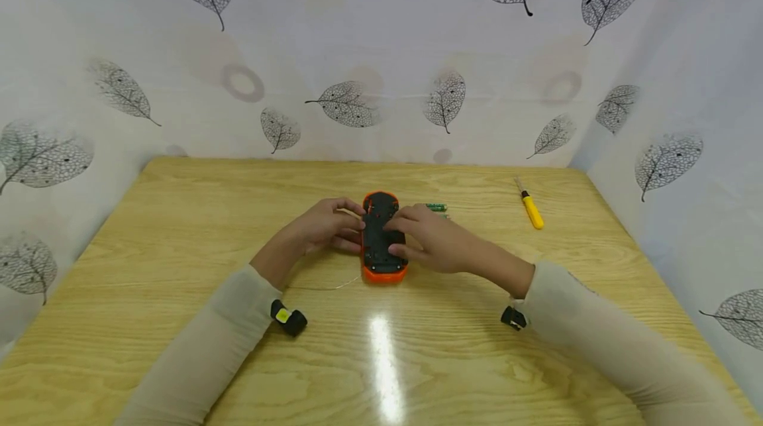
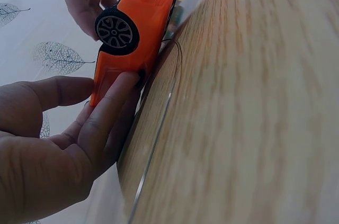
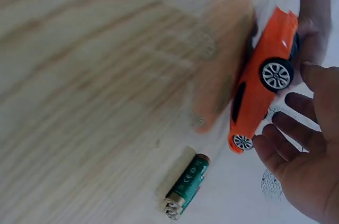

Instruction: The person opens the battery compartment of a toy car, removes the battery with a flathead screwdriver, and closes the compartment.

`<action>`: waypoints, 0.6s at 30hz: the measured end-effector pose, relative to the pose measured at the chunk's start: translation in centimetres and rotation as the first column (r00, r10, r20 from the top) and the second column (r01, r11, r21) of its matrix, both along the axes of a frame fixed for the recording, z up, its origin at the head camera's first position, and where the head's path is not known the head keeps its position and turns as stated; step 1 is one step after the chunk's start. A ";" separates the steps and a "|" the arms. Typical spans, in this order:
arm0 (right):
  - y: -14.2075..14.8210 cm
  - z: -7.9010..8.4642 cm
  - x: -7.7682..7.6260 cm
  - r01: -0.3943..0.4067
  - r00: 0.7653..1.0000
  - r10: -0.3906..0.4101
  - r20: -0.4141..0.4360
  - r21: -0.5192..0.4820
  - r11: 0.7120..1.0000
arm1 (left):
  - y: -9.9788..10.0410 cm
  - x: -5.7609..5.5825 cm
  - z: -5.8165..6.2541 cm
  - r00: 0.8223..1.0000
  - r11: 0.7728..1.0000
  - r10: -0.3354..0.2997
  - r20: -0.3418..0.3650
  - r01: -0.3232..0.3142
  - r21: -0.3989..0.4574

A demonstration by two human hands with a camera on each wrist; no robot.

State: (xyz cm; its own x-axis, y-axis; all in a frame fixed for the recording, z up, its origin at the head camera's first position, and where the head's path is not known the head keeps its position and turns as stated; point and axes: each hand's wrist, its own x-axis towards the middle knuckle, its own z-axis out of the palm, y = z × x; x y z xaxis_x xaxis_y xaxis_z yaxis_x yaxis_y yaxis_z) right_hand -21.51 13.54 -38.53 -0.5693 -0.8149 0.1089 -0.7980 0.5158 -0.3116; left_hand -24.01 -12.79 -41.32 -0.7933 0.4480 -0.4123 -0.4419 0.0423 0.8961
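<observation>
An orange toy car (image 1: 377, 234) lies upside down on the table, its black underside facing up. My left hand (image 1: 324, 224) holds the car's left side. In the left wrist view the thumb and fingers (image 2: 98, 123) of that hand pinch the orange body near one wheel (image 2: 116, 32). Over the underside is my right hand (image 1: 435, 240), its fingertips at the black base. The right wrist view has those fingers (image 3: 296, 128) loosely bent beside the car (image 3: 262, 81), holding nothing visible. A thin wire (image 1: 334, 287) runs on the table left of the car.
Green batteries (image 1: 436, 207) lie just right of the car, partly behind my right hand; the right wrist view shows them (image 3: 190, 179) side by side. A yellow-handled screwdriver (image 1: 532, 211) rests at the back right of the wooden table (image 1: 238, 194). Leaf-patterned cloth (image 1: 369, 35) surrounds the back and sides.
</observation>
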 end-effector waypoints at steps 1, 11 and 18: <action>0.0 -0.1 0.2 -0.008 1.000 0.008 -0.018 0.005 1.000 | 0.0 0.0 0.0 1.000 1.000 0.000 0.000 0.000 0.000; 0.0 -1.3 1.1 -0.087 0.985 0.097 -0.145 0.072 0.994 | 0.0 0.1 0.2 1.000 1.000 -0.001 -0.006 0.001 -0.011; -0.3 -1.3 1.5 -0.160 0.965 0.170 -0.201 0.066 0.985 | 0.0 -0.1 -0.1 1.000 1.000 0.002 -0.006 -0.002 -0.014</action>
State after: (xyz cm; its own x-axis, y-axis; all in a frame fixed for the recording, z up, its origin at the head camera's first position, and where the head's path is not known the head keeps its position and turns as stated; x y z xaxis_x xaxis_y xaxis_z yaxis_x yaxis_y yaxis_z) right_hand -19.97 13.28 -39.87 -0.3959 -0.9029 0.1676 -0.9176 0.3819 -0.1102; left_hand -24.09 -12.81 -41.38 -0.7967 0.4403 -0.4141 -0.4369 0.0539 0.8979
